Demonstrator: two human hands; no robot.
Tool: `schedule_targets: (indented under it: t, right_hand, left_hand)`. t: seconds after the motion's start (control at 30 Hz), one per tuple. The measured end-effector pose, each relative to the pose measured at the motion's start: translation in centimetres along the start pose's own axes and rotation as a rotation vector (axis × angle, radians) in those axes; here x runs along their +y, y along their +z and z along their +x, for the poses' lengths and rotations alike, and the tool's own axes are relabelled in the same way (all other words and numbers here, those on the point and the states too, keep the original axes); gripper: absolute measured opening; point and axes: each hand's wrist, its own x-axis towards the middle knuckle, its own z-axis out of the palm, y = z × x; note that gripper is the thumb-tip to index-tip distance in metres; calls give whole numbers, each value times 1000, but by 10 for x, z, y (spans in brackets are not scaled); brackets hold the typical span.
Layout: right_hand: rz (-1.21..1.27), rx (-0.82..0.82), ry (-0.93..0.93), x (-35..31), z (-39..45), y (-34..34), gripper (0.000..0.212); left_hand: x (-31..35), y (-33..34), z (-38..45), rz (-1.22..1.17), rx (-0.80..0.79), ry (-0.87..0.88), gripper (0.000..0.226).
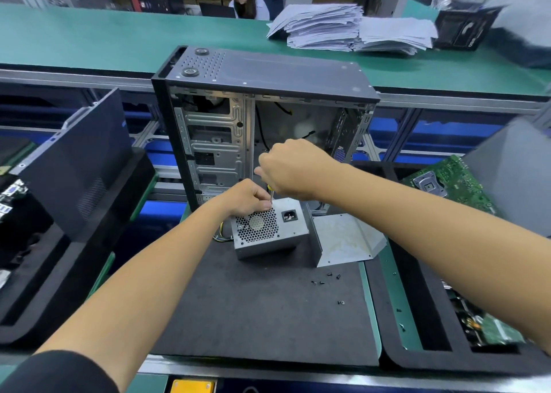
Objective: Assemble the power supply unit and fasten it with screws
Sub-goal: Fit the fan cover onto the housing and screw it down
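While both hands work, power supply sits beneath.

One power supply at the centre, one computer case above it, one screwdriver, one bent metal plate, two hands, two paper stacks at upper right, five loose screws on the mat right of centre

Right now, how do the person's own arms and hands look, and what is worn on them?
Both hands, the left hand and the right hand, are bare, with no gloves, rings or watch visible. Both forearms are uncovered. A dark, black-looking sleeve shows on the upper left arm at the frame's bottom edge; no sleeve shows on the right arm.
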Motion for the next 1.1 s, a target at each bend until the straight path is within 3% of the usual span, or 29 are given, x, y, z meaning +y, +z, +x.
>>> schedule_targets:
  t: [0.07,0.13,0.27,0.37,0.5,0.7,0.77,0.87,0.93,1.0,1.1]
  right_hand:
    - [-50,23,67,1,1,0,31]
    - [-12,-57,103,8,3,-2,30]
    - [150,-193,5,15,-1,-4,23]
    - [109,-125,-8,9,-2,-6,22]
    - [27,-36,119,4,-2,-2,36]
    - [213,-178,6,10,-6,-4,25]
    - [160,-123,26,8,-5,-7,19]
    - [63,-36,95,2,-3,-1,40]
    - [23,9,116,0,-4,2,34]
    - [70,-44,113,2,-5,3,21]
    - [243,-163,63,7,-5,-1,24]
  left_hand:
    - [1,0,-1,-5,10,-11,14]
    - [3,0,-2,-17,32,-25,16]
    - [6,0,-4,-28,11,-11,29]
    - [5,1,-5,-23,10,7,25]
    - [5,3,-3,19,31,-12,14]
    - [5,2,-5,-12,54,-7,21]
    - [4,2,-5,-16,52,1,16]
    - [4,1,-5,-1,32,8,12]
    - [3,2,-5,-2,34,10,18]
    - [3,3,-5,-45,48,5,18]
    - [4,2,-5,0,39,6,18]
